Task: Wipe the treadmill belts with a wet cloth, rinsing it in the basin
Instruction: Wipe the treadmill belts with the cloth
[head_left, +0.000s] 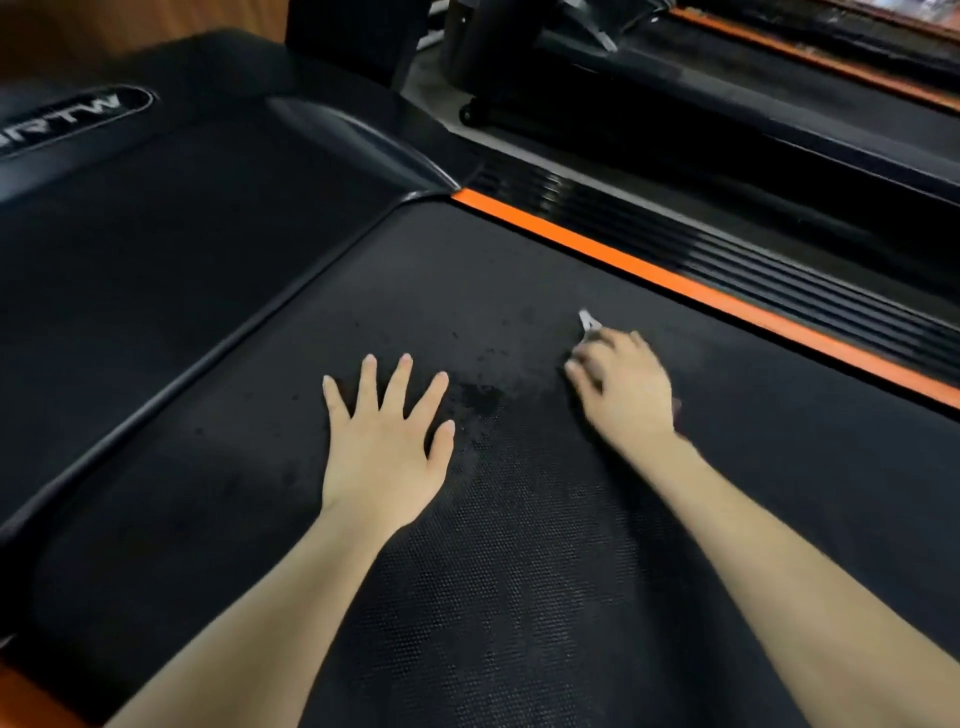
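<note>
Cloth (589, 323): centre right of frame, under the right hand; only a pale corner shows.
Right hand (626, 389): blurred, fingers curled over the cloth, pressing it onto the belt.
Left hand (384, 447): fingers spread, flat on the belt, frame centre.
Belt (519, 571): long axis parallel to the orange strip (675, 283).
Wet patch (480, 397): between the hands, left of the cloth; probably the next stroke's direction.

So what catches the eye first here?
Two hands on the black treadmill belt: the left hand lies flat with fingers spread, the blurred right hand grips a cloth, only its pale tip showing. Between them sits a wet patch, and an orange stripe runs along the belt's right edge.
</note>
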